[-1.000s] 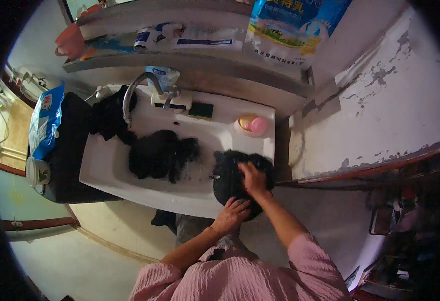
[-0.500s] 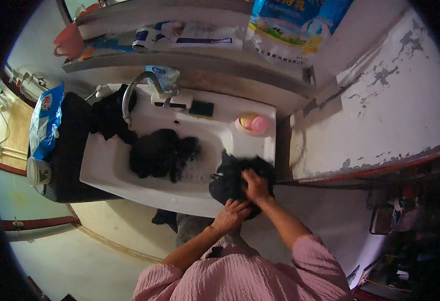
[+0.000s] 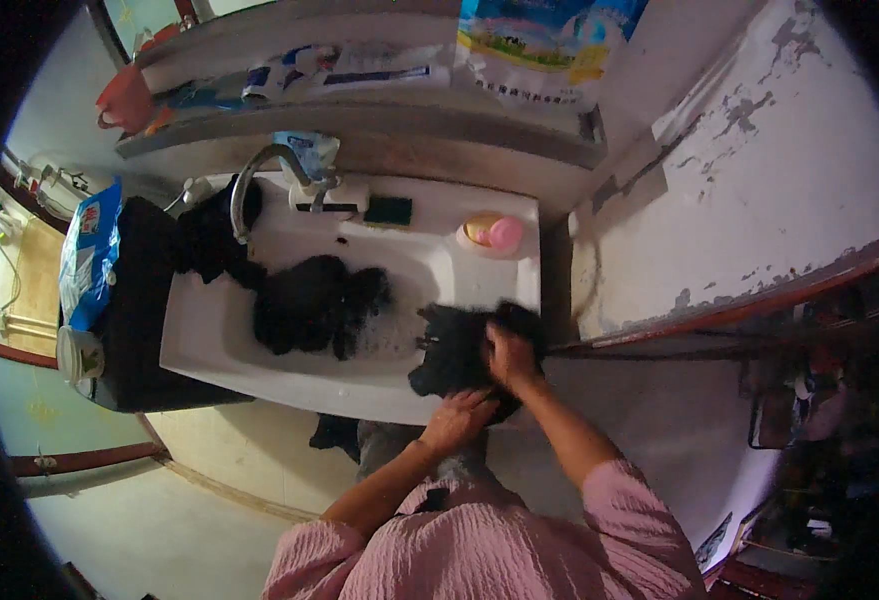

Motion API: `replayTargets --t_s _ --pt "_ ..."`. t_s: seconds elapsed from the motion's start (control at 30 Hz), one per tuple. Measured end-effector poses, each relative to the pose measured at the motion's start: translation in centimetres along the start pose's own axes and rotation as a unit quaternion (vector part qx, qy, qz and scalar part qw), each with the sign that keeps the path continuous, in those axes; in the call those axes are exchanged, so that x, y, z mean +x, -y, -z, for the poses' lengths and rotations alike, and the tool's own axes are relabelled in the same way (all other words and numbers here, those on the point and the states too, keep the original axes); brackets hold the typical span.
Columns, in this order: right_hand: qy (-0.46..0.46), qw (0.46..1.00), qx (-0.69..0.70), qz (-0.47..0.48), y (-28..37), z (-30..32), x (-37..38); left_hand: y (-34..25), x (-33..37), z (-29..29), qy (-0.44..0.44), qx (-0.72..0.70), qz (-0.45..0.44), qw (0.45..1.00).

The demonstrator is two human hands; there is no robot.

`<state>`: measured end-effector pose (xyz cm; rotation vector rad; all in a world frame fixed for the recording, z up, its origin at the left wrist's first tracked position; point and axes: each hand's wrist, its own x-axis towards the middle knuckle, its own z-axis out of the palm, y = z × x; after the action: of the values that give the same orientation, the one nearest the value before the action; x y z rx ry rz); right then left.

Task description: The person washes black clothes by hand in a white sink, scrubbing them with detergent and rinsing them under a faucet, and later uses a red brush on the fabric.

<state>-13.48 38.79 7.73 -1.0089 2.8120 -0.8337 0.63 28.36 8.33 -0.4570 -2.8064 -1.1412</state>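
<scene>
A bunched black cloth (image 3: 449, 350) lies over the right end of the white sink (image 3: 184, 345), partly on its front rim. My right hand (image 3: 511, 362) is closed on the upper right part of this cloth, its fingertips partly hidden. Against the lower edge, my left hand (image 3: 456, 422) holds the cloth with bent fingers at the sink's front rim. Another wet black cloth (image 3: 304, 300) sits in the basin beside some suds. More dark cloth (image 3: 214, 235) hangs over the sink's left end, below the curved faucet (image 3: 244, 190).
Along the sink's back edge are a green scouring sponge (image 3: 388, 210) and a pink-capped container (image 3: 499, 234). A shelf (image 3: 359, 120) above carries tubes, a pink cup (image 3: 124, 100) and a large blue bag (image 3: 539, 50). On the left stand a blue packet (image 3: 92, 250) and a white tub (image 3: 79, 355).
The cloth under my hands has shifted shape, its left end now spread flatter toward the basin. Both hands stay on it. The whole view has moved slightly.
</scene>
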Motion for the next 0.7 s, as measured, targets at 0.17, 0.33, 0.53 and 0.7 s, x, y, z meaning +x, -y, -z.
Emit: replayTargets --t_s 0.17,0.33,0.53,0.7 --pt "0.009 0.997 -0.053 -0.060 4.2 0.4 5.9 0.2 -0.6 1.2 -0.017 0.019 0.003 1.000" --pt "-0.071 0.991 -0.030 0.109 7.6 4.0 -2.1 2.3 6.0 9.4 -0.253 -0.072 0.238 0.935" --pt "-0.056 0.985 0.023 0.161 7.5 2.4 -7.2 7.7 10.0 6.6 -0.103 0.007 0.264 0.959" --pt "-0.010 0.988 0.088 0.124 3.8 0.3 -8.9 -2.0 7.5 7.8 -0.051 0.055 0.146 0.987"
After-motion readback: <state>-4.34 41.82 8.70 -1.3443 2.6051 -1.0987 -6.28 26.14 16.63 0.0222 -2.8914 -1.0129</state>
